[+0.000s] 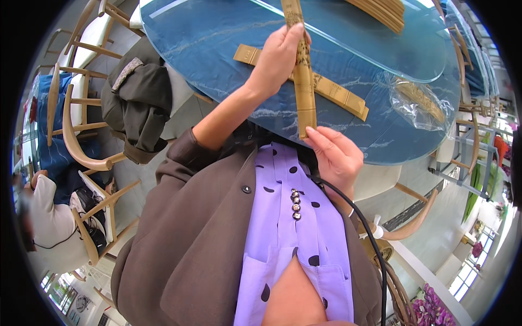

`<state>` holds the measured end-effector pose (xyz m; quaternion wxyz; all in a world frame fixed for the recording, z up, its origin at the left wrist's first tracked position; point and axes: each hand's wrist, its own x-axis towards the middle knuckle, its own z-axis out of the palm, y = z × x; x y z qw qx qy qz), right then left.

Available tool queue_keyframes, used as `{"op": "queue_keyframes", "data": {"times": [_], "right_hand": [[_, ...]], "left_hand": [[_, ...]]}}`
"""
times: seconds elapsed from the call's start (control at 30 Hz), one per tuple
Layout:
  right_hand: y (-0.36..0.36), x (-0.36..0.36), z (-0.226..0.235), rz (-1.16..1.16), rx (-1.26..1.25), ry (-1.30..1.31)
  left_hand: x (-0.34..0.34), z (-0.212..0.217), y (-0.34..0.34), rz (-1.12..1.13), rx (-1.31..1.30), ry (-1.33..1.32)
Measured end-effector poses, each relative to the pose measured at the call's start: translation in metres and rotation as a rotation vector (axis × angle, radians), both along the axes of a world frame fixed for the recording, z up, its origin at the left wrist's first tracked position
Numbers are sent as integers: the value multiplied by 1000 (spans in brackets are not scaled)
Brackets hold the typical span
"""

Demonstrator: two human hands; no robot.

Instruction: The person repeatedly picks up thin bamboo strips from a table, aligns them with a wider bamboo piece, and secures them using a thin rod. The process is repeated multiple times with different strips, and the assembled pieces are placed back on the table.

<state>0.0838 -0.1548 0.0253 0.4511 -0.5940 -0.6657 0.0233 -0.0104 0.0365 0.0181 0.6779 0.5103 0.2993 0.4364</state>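
I hold a long tan bamboo slat (305, 81) upright over a blue round table (217, 49). My left hand (275, 57) grips the slat near its upper part, fingers wrapped around it. My right hand (334, 155) holds its lower end between thumb and fingers, close to my chest. A second flat bamboo strip (337, 92) lies on the table behind the held one. My purple dotted shirt and brown jacket fill the lower picture.
A stack of bamboo slats (383, 11) lies at the table's far side, and a clear plastic bag (421, 103) with more slats at the right. Wooden chairs (81, 108) stand left, one draped with a dark jacket (138, 103). Another person (46, 217) sits at far left.
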Motion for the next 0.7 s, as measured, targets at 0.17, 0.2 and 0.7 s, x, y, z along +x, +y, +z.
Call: {"op": "queue_keyframes", "data": {"times": [0.17, 0.2, 0.7], "right_hand": [[-2, -3, -4, -2, -6, -44], [-1, -4, -4, -14, 7, -91], [0, -8, -4, -83, -25, -108]], "left_hand": [[9, -7, -3, -97, 136, 52], [8, -6, -4, -89, 117, 27], [14, -5, -23, -105, 75, -39]]}}
